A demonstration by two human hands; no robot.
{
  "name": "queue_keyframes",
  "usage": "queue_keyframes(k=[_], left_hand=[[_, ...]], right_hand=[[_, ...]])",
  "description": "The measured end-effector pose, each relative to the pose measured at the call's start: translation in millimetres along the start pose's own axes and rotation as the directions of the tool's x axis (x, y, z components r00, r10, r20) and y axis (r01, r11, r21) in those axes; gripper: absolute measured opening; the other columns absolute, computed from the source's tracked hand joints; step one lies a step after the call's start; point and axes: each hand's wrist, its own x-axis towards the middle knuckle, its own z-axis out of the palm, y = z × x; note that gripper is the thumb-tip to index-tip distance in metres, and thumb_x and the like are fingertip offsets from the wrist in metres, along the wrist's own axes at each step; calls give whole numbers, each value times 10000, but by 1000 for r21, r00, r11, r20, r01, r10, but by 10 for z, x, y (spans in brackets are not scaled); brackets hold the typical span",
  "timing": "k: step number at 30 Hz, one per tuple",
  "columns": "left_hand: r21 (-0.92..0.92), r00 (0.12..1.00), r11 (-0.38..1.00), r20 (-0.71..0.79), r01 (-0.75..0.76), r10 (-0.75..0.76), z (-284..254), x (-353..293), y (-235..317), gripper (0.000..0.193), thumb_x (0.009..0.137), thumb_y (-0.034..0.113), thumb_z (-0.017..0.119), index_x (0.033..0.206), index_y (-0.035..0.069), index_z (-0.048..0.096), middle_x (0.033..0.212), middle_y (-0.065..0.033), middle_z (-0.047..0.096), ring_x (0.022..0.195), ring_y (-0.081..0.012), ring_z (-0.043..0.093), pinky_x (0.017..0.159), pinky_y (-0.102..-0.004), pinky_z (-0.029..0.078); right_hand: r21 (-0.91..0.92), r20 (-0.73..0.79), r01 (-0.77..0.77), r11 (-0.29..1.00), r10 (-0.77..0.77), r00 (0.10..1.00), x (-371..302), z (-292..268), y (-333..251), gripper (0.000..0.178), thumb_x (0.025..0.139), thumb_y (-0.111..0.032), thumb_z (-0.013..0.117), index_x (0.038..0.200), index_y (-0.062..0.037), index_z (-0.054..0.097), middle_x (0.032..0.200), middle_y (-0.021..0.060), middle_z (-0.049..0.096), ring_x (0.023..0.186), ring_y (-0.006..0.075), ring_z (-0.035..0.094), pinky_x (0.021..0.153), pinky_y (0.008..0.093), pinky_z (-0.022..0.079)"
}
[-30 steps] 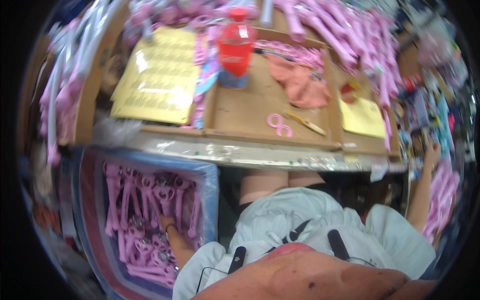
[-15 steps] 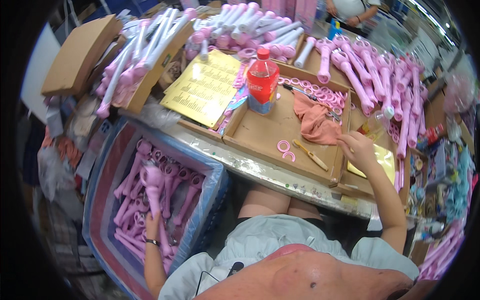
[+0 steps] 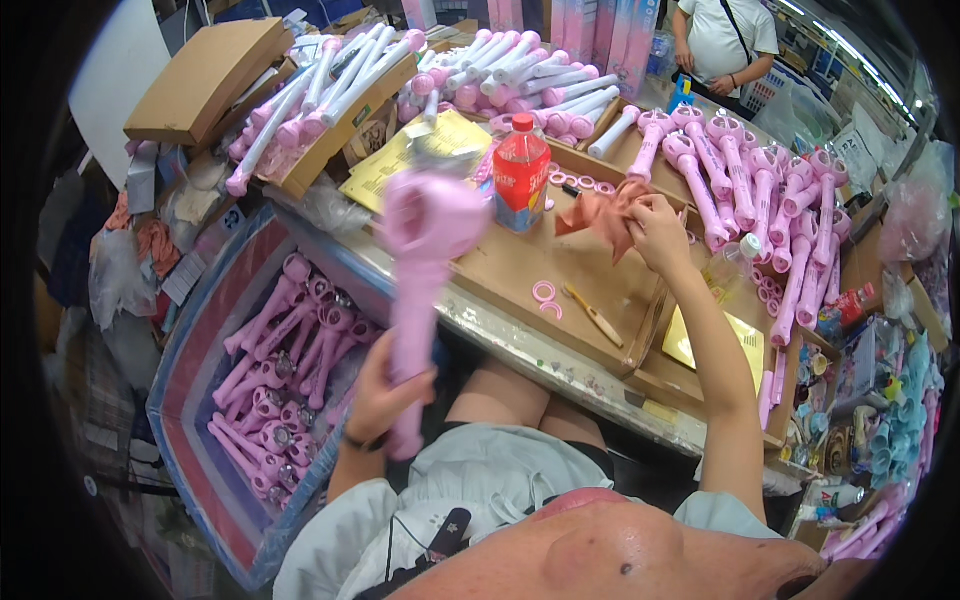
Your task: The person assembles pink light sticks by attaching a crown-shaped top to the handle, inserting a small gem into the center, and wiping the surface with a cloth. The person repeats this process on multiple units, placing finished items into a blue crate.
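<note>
My left hand [image 3: 385, 400] grips the shaft of a pink plastic wand [image 3: 418, 300], held upright between the bin and the table. The wand's round, hollow head is blurred by motion. Over the cardboard tray, my right hand [image 3: 655, 235] pinches an orange cloth [image 3: 603, 215], lifting it in folds. Below the cloth, two small pink rings [image 3: 543, 292] and a yellow-handled tool [image 3: 592, 315] lie in the tray [image 3: 500, 275]. A red-capped drink bottle [image 3: 522, 175] stands left of the cloth.
A lined blue bin [image 3: 180, 400] at lower left holds many similar pink wands [image 3: 290, 340]. White-and-pink wands [image 3: 520, 70] pile up at the back, with more pink ones [image 3: 760, 180] at right. Yellow sheets [image 3: 395, 170] lie behind the bottle. Another person [image 3: 725, 45] stands beyond the table.
My left hand has raised a pink wand out of the bin toward the table. My right hand has moved left and picked up the orange cloth from the tray.
</note>
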Motion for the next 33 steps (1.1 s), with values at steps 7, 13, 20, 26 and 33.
queue_keyframes(k=[7, 13, 20, 26, 33], left_hand=[[-114, 967, 990, 231, -82, 107, 1210, 786, -103, 623, 812, 61, 633, 1342, 2, 312, 937, -45, 533, 701, -86, 550, 599, -232, 470], [151, 941, 942, 208, -300, 266, 1629, 757, -423, 675, 773, 121, 638, 1362, 51, 315, 1059, -164, 560, 909, -259, 586, 771, -335, 482], [227, 879, 882, 353, -414, 321, 1581, 657, -469, 724, 786, 177, 665, 1389, 83, 276, 1095, -234, 537, 895, -363, 601, 751, -382, 494], [-374, 830, 910, 554, 176, 68, 1295, 403, -571, 486, 874, 41, 580, 1324, 31, 398, 1160, -92, 535, 952, -107, 560, 814, -260, 484], [-682, 977, 701, -180, -209, 116, 1359, 446, -676, 287, 959, 231, 412, 1132, 25, 512, 1262, -122, 486, 1222, -201, 427, 1061, -365, 307]], right_hand=[[886, -211, -89, 456, 565, 798, -434, -320, -780, 158, 938, -165, 525, 1010, -36, 578, 841, -22, 547, 712, 46, 474, 613, 196, 393], [806, -263, -247, 538, 700, 664, -622, 41, -1342, 405, 782, -63, 647, 1149, -52, 475, 1208, 162, 444, 1140, 289, 451, 969, 352, 359], [917, 318, -172, -358, 399, 860, -630, -196, -925, 291, 794, -182, 578, 1011, 11, 553, 969, 152, 620, 851, 200, 614, 728, 295, 514], [921, 142, 79, -381, 517, 844, -591, -212, -815, 192, 832, -160, 508, 939, -10, 562, 887, 122, 596, 785, 174, 574, 701, 279, 489], [952, 104, 65, -299, 516, 851, -776, -1, -1188, 484, 864, -474, 591, 1054, -38, 501, 926, 47, 566, 807, 136, 567, 699, 279, 483]])
